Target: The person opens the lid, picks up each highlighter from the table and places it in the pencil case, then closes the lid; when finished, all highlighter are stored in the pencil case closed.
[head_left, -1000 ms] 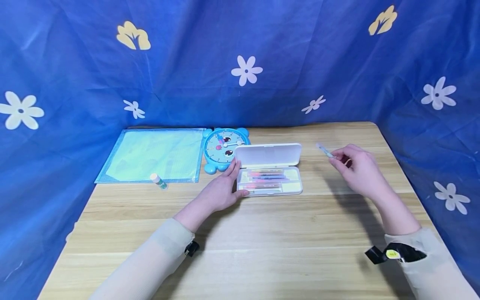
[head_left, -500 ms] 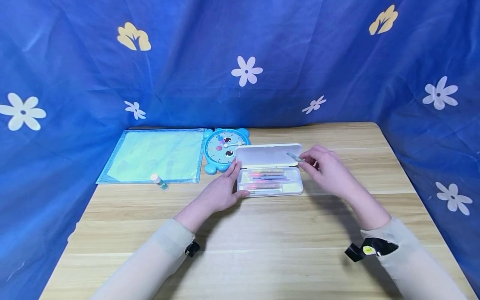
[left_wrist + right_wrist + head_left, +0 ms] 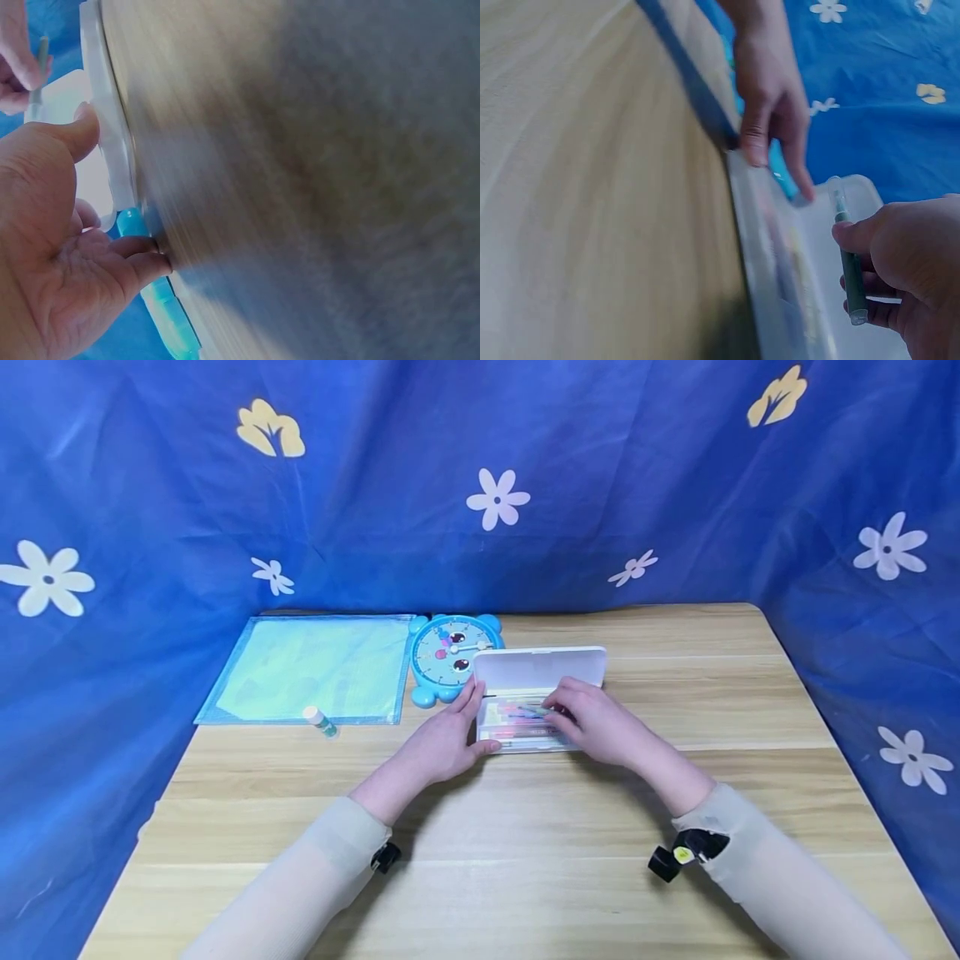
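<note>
A white pencil case (image 3: 540, 668) lies with its lid raised and several coloured pens (image 3: 517, 710) inside. At its left end my left hand (image 3: 446, 743) holds it, thumb at the front edge and fingers toward the back; the left wrist view shows this hand (image 3: 67, 247) from close by. Over the case's open tray, my right hand (image 3: 600, 722) pinches a pen. In the right wrist view that pen (image 3: 851, 270) has a green barrel and a clear cap, held between the thumb and fingers of my right hand (image 3: 922, 262). My right hand covers the right part of the tray in the head view.
A blue bear-shaped toy clock (image 3: 450, 660) lies behind the case's left end, close to it. Farther left are a light blue mesh pouch (image 3: 315, 668) and a glue stick (image 3: 320, 722) at the pouch's front edge. A blue flowered cloth (image 3: 390, 485) hangs behind the wooden table (image 3: 525, 860).
My right hand has carried the pen leftward from the right side of the table to above the pencil case's tray. The left hand has stayed at the case's left end.
</note>
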The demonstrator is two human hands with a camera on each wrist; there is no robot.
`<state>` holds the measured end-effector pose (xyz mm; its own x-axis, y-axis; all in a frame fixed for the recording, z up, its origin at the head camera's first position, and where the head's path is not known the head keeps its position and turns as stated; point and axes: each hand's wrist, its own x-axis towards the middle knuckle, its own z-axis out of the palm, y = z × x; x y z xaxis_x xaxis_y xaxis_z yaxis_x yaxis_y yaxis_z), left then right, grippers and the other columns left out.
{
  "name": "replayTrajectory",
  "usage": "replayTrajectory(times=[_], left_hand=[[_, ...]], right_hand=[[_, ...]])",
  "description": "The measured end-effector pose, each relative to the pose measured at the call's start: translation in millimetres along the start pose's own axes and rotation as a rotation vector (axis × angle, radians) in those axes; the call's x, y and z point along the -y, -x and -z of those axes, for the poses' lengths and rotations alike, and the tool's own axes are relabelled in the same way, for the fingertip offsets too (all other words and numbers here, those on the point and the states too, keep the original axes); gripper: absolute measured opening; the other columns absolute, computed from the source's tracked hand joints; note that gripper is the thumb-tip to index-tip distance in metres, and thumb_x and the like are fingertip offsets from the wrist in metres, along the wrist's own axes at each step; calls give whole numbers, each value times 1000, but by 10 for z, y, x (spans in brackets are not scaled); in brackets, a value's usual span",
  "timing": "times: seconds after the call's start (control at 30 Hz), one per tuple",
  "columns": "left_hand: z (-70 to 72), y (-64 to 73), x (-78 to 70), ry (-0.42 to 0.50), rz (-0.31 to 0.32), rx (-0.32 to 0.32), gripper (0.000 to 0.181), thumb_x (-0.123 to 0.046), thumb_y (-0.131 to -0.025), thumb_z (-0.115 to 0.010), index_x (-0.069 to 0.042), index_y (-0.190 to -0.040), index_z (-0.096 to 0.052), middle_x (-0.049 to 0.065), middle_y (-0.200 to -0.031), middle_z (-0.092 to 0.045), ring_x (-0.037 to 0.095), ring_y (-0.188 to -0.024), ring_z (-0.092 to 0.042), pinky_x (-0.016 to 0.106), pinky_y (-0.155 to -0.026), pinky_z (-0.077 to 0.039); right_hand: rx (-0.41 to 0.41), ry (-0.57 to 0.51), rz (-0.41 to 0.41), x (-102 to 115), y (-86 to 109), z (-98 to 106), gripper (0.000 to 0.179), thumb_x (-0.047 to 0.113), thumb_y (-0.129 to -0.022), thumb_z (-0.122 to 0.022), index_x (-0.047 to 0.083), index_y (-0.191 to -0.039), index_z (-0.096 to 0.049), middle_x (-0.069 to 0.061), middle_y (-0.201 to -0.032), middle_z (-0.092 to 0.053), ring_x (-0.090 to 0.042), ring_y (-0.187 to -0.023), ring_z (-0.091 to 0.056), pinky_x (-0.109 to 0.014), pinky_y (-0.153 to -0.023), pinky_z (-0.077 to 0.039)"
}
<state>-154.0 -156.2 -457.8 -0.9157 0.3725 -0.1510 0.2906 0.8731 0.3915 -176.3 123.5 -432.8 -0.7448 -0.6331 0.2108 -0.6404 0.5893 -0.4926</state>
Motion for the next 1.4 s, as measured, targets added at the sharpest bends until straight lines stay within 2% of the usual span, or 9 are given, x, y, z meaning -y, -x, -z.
replayTrajectory(times=[0.23,0.47,0.83,1.07,1.4], left_hand=[[13,17,-7,-2,-20,-18,106,-54,-99,-72,-3,-169,-12,15,-175,-6,37,-150,-38,46,-118,-40],[14,13,-9,5,-24,-16,106,-54,-99,-72,-4,-169,-11,15,-175,-6,37,-151,-36,46,-119,-38],[6,0,-3,-4,-21,-16,105,-55,-99,-70,-5,-169,-10,16,-175,-6,38,-151,-37,46,-119,-38],[-14,6,1,3,-22,-17,105,-55,-99,-71,-5,-169,-11,16,-175,-7,38,-150,-38,46,-118,-39],[11,16,-3,8,-17,-16,105,-55,-99,-70,-5,-169,-10,16,-175,-6,38,-151,-37,46,-119,-38]], right_hand=[[96,24,28,52,-103,-227,16,17,-104,-71,6,-114,-76,2,-101,-63,-14,-91,-62,-39,-87,-55],[105,63,64,13,-131,-346,13,14,-101,-74,6,-111,-76,1,-100,-63,-17,-93,-62,-40,-89,-54],[113,62,101,37,-135,-402,13,12,-100,-75,6,-111,-77,0,-101,-64,-17,-93,-62,-40,-90,-54],[127,45,91,53,-146,-413,12,11,-100,-75,7,-111,-79,0,-103,-66,-18,-96,-64,-40,-93,-54],[148,16,83,44,-160,-399,10,10,-101,-74,8,-108,-80,1,-102,-68,-15,-94,-65,-38,-91,-55]])
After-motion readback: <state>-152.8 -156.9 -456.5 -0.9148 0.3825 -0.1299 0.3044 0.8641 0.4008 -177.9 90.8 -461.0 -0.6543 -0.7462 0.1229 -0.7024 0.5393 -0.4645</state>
